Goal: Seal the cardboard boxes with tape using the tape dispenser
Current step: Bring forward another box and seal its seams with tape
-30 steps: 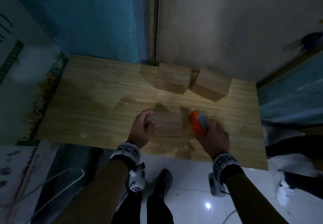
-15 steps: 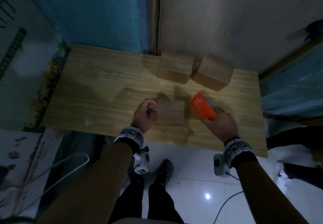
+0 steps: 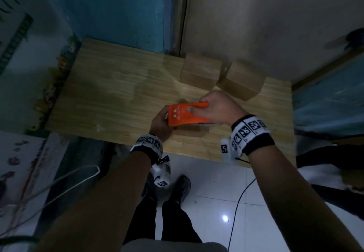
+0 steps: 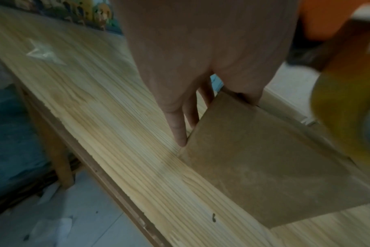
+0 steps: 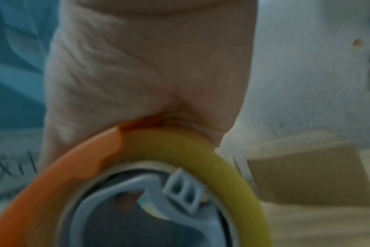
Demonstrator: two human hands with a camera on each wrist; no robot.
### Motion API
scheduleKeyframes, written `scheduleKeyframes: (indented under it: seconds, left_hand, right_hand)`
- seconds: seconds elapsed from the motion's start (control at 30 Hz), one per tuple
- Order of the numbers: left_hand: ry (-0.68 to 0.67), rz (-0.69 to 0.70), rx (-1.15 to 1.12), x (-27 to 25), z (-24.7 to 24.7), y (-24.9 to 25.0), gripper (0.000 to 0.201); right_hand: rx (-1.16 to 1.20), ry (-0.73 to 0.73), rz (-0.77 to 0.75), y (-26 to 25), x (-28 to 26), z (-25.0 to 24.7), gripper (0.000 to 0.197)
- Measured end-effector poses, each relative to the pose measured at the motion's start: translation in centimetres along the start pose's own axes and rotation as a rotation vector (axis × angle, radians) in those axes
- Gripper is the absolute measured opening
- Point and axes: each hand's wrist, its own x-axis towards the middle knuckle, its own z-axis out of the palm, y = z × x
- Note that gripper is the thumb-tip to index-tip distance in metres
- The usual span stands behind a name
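Note:
A small cardboard box (image 3: pixel 194 129) sits near the front edge of the wooden table (image 3: pixel 110 94). My left hand (image 3: pixel 162 119) holds its left side. In the left wrist view the fingers (image 4: pixel 175 120) run down that side of the box (image 4: pixel 275 167) and the thumb sits on its far top edge. My right hand (image 3: pixel 215 107) grips the orange tape dispenser (image 3: pixel 186 115), which lies flat over the box top and hides most of it. The right wrist view shows my palm on the dispenser's orange shell (image 5: pixel 59 167), the yellowish tape roll (image 5: pixel 201 147) and its grey hub (image 5: pixel 180 197).
Two more closed cardboard boxes (image 3: pixel 201 72) (image 3: pixel 242 83) stand at the back right of the table against the wall. A small clear scrap (image 3: pixel 99 127) lies near the front left edge. My legs and a cable (image 3: pixel 239 198) are on the tiled floor below.
My right hand has lifted the dispenser from the box's right side and swung it left, over the box top. The left hand has stayed on the box's left side.

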Motion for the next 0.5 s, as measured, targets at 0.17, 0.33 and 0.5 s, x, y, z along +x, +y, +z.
scheduleKeyframes:
  seconds: [0.17,0.33,0.5]
  left_hand:
    - [-0.009,-0.034,-0.038,0.3,-0.1,-0.5,0.035]
    - [-0.048,-0.080,-0.153,0.2,-0.3,-0.4,0.033]
    - [-0.024,-0.377,-0.390,-0.5,-1.4,0.9,0.025]
  right_hand:
    - [0.054,0.013,0.061,0.5,1.1,1.1,0.054]
    - [0.072,0.039,0.096,0.3,1.4,1.1,0.053]
    - [0.024,0.051,0.115,0.0,1.9,1.3,0.056]
